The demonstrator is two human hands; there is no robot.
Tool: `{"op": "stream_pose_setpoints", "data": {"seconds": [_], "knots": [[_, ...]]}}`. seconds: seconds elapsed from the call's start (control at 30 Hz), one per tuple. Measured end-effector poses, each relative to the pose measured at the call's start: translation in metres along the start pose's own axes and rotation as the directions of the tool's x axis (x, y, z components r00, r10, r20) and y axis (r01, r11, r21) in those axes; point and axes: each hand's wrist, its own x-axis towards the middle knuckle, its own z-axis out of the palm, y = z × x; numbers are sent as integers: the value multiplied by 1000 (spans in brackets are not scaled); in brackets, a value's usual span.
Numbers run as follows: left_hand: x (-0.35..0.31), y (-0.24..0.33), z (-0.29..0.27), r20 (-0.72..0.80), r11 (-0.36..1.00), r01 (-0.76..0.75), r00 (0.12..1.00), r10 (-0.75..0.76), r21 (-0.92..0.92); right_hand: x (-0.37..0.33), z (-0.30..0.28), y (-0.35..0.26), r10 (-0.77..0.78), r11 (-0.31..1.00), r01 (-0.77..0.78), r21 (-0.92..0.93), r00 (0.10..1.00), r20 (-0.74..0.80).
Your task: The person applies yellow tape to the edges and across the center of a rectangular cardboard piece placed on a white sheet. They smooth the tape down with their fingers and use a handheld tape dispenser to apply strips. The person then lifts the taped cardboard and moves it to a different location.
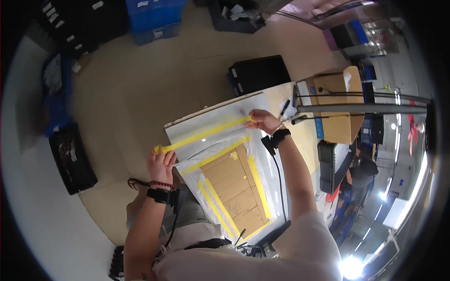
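A long strip of yellow tape (206, 135) stretches between my hands above the far part of the table. My left hand (161, 161) pinches its left end, just past the table's left edge. Fingers of my right hand (264, 121) are closed on the other end, higher up and to the right. Nearer to me lies a brown cardboard sheet (233, 185), with yellow tape strips (259, 187) along its sides. Pale plastic film (190, 169) shows around the cardboard. Whether the stretched strip touches the white surface (187, 133) beneath it, I cannot tell.
A marker (285, 107) and an open cardboard box (338, 107) are on the table's right side. Dark rods reach in from the right. Beyond the far edge stands a black crate (261, 75); a black bin (72, 159) is on the floor at left. Another person (361, 171) is at far right.
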Motion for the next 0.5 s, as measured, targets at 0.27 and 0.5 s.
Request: {"op": "stream_pose_setpoints", "data": {"seconds": [0.27, 0.5], "knots": [[-9, -17, -31, 57, 974, 98, 992, -112, 203, -18, -18, 36, 76, 986, -75, -147, 997, 2], [-8, -27, -44, 218, 927, -82, 976, 1, 365, -27, -21, 41, 15, 984, -11, -178, 1000, 20]]}}
